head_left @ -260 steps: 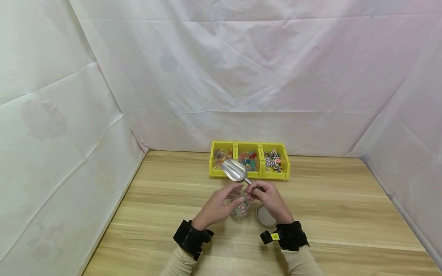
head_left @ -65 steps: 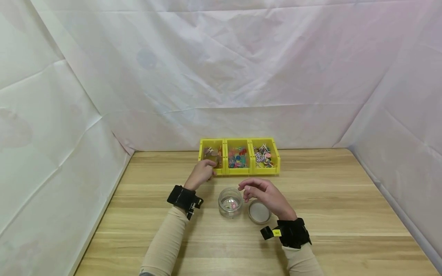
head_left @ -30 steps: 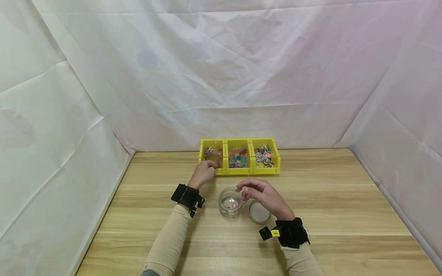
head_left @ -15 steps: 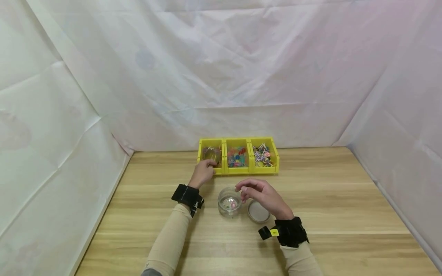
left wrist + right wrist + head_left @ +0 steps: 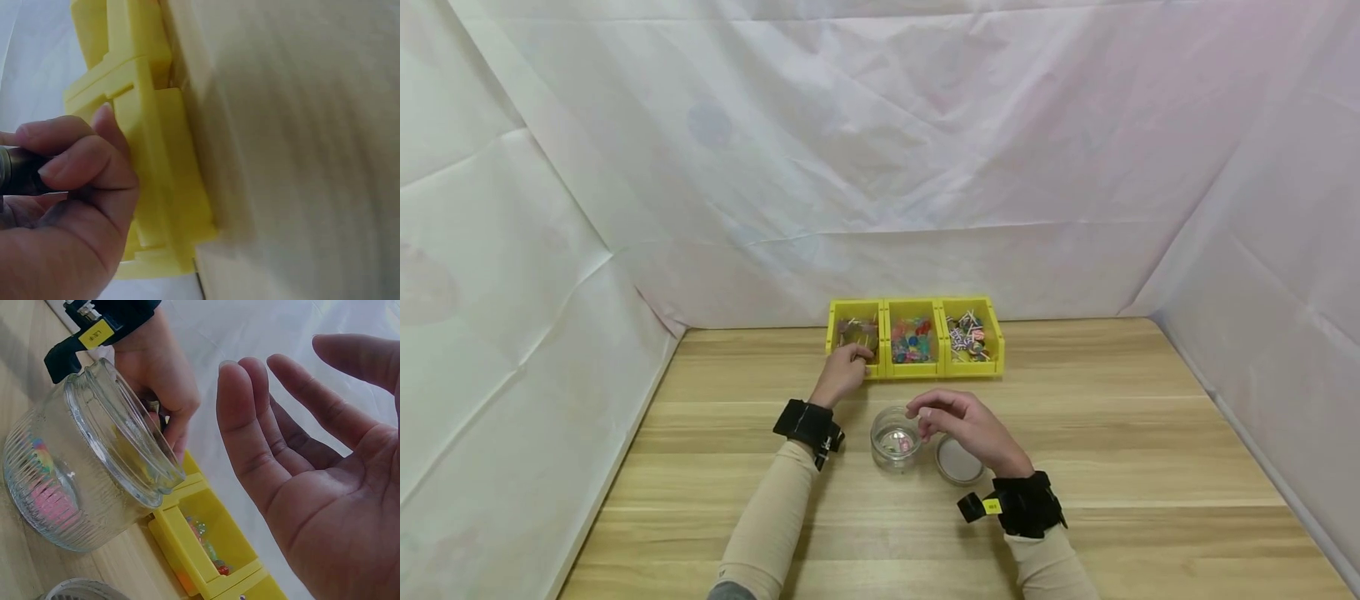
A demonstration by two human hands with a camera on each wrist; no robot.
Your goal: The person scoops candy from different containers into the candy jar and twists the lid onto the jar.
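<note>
Left wrist, scoop handle (image 5: 22, 176), dark, rounded

The jar (image 5: 94, 456) is ribbed glass; bins (image 5: 915, 370), smooth plastic; tabletop (image 5: 887, 533), wood-grained.

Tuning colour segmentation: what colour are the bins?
All three bins are yellow; the head view shows it best.

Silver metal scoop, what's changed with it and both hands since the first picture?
The scoop has passed from the right hand, now empty beside the clear glass jar, to the left hand, which moved forward and left and grips it at the leftmost yellow plastic bin. Jar and round grey lid look unmoved.
</note>
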